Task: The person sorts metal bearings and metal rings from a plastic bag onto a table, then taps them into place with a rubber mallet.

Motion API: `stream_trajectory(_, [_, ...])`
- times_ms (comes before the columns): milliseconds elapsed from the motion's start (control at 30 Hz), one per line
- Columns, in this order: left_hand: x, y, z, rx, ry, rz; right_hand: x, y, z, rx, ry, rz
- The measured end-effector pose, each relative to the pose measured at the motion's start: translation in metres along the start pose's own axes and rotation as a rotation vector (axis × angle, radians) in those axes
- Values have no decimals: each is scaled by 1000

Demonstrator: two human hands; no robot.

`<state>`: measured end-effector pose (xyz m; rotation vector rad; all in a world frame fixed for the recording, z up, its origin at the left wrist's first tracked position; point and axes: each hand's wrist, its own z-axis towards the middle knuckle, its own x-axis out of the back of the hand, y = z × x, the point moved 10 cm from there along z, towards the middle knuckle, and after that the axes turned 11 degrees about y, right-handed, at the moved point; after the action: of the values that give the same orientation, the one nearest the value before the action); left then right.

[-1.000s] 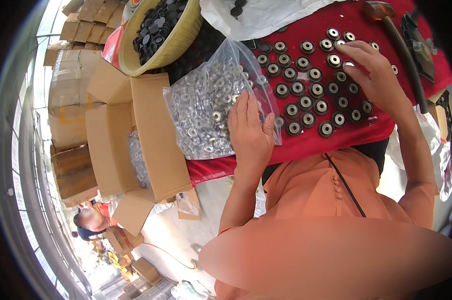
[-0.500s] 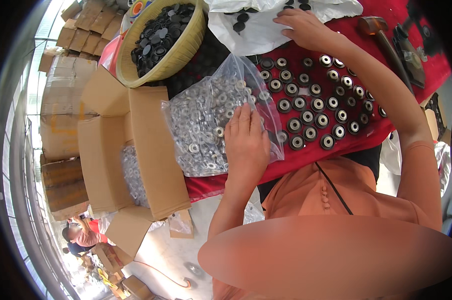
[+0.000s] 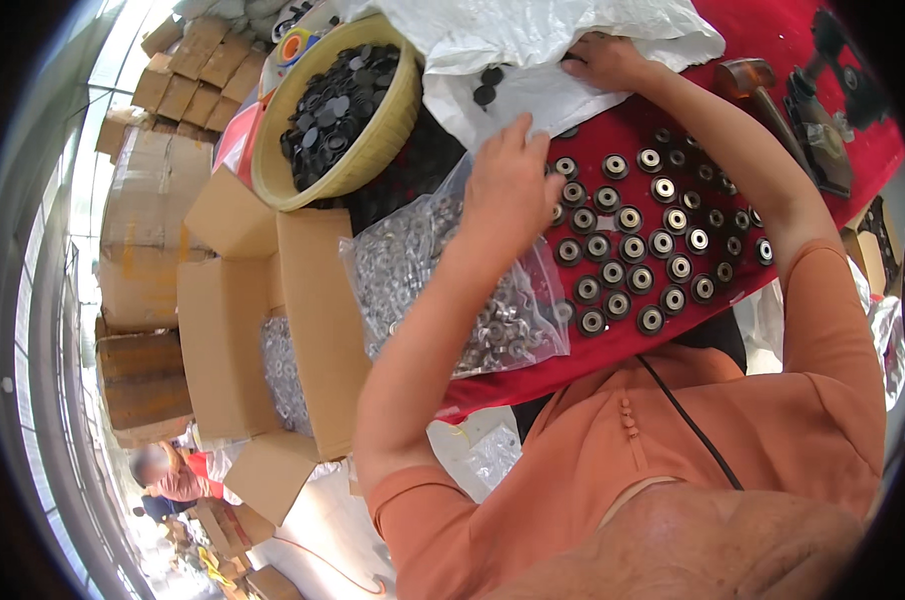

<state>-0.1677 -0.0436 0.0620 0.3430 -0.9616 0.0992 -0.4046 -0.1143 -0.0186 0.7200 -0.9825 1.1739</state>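
My left hand point(image 3: 510, 190) is over the upper part of a clear plastic bag point(image 3: 518, 335) full of small metal rings and bearings. Its fingers are stretched out and apart, a little blurred, pointing toward a white plastic sack point(image 3: 548, 85), and nothing shows in them. At the mouth of that sack is my right hand point(image 3: 611, 62), fingers bent around a black disc point(image 3: 574, 57), partly hidden by the plastic. More black discs point(image 3: 485, 95) lie loose on the sack. Several black rollers with metal bearings point(image 3: 633, 248) stand in rough rows on the red cloth point(image 3: 653, 345).
A yellow basket point(image 3: 410, 110) heaped with black discs stands at the far left. Beside the bag is an open cardboard box point(image 3: 318, 330) holding more bagged parts. A hammer point(image 3: 763, 100) and a dark metal tool point(image 3: 818, 135) lie at the right. Another person point(image 3: 178, 480) is in the left background.
My left hand has lifted off the clear bag and moved up toward the white sack. My right hand's fingers have gone from spread on the sack to bent at its mouth.
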Motion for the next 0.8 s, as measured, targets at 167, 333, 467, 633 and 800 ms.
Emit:
stream_trajectory(167, [-61, -73, 73, 132, -93, 133, 15, 11, -32, 105, -99, 173])
stream_trajectory(333, [-103, -126, 85, 434, -265, 394, 43, 57, -39, -23, -100, 514])
stream_trajectory(467, [-113, -102, 73, 314, -173, 272, 49, 76, -56, -109, -47, 527])
stream_trajectory(633, [-99, -44, 52, 70, -182, -16, 69, 28, -73, 134, 90, 514])
stream_trajectory(800, [-85, -44, 66, 106, -40, -38, 58, 10, -79, 179, -9, 282])
